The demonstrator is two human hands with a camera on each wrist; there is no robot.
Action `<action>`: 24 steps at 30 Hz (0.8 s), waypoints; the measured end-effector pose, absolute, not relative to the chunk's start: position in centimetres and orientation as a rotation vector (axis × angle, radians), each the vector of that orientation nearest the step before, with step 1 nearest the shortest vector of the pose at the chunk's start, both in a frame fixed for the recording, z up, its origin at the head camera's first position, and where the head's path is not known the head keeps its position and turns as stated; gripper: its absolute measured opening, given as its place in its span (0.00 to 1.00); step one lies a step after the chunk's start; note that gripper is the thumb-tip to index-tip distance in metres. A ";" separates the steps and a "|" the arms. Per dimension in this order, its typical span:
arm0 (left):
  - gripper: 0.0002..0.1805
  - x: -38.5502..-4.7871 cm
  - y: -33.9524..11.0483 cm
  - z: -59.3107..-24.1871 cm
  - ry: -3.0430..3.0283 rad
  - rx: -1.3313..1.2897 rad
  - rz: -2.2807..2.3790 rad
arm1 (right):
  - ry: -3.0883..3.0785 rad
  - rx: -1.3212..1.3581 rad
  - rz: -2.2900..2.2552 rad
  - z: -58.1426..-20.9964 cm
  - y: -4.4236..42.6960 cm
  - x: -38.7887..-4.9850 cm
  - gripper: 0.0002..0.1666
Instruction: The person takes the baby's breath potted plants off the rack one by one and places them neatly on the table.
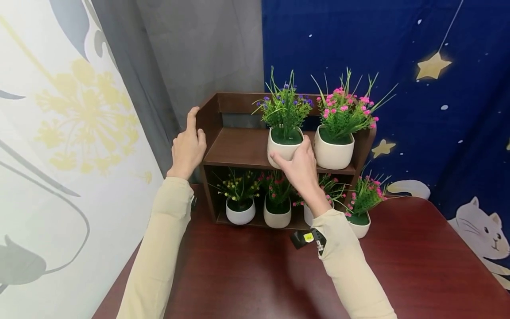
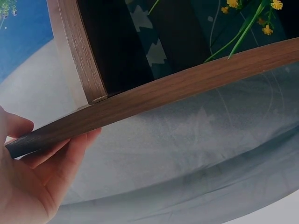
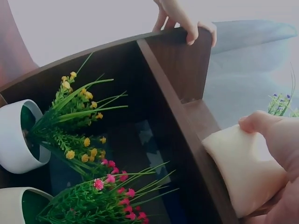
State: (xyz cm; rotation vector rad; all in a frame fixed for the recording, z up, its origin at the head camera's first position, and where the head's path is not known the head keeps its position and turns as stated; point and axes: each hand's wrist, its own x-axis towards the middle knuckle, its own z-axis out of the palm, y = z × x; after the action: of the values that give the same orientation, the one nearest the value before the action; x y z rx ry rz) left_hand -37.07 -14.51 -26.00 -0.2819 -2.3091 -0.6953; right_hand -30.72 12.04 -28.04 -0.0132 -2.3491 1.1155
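A dark brown wooden shelf (image 1: 239, 146) with two tiers stands on the table. My left hand (image 1: 187, 153) holds the upper end of its left side panel; in the left wrist view the panel (image 2: 135, 102) passes between thumb and fingers. My right hand (image 1: 300, 170) grips a cream pot (image 1: 280, 148) of purple flowers at the front of the upper tier, thumb on the left side and fingers on the right. In the right wrist view this pot (image 3: 247, 170) is at the board's edge; whether its base touches is unclear. Right of it stands a cream pot of pink flowers (image 1: 334, 153).
On the lower tier are a white pot of yellow flowers (image 1: 241, 212), a pot of red-pink flowers (image 1: 277, 217) and another partly behind my right wrist. One more pink-flowered pot (image 1: 360, 228) stands on the reddish table (image 1: 239, 274), beside the shelf. Curtains hang behind.
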 end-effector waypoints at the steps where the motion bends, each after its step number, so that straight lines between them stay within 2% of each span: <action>1: 0.28 -37.1 -14.5 -26.0 -2.309 -0.279 -0.695 | -2.353 -0.004 1.118 -28.0 12.1 -30.4 0.58; 9: 0.28 -36.9 -14.5 -26.0 -2.309 -0.284 -0.701 | -2.392 0.072 1.154 -28.0 12.9 -27.7 0.60; 17: 0.28 -37.0 -14.7 -25.8 -2.301 -0.270 -0.687 | -2.352 0.160 1.066 -28.4 13.7 -25.4 0.56; 24: 0.28 -36.9 -14.5 -25.9 -2.332 -0.264 -0.702 | -2.435 0.164 1.136 -29.4 14.9 -22.5 0.58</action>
State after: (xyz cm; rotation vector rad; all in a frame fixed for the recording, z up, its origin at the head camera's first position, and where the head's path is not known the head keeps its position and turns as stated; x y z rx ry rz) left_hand -36.91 -14.48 -25.91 -0.2636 -2.3320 -0.7024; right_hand -22.50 14.89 -29.45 0.1639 -2.4354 1.1356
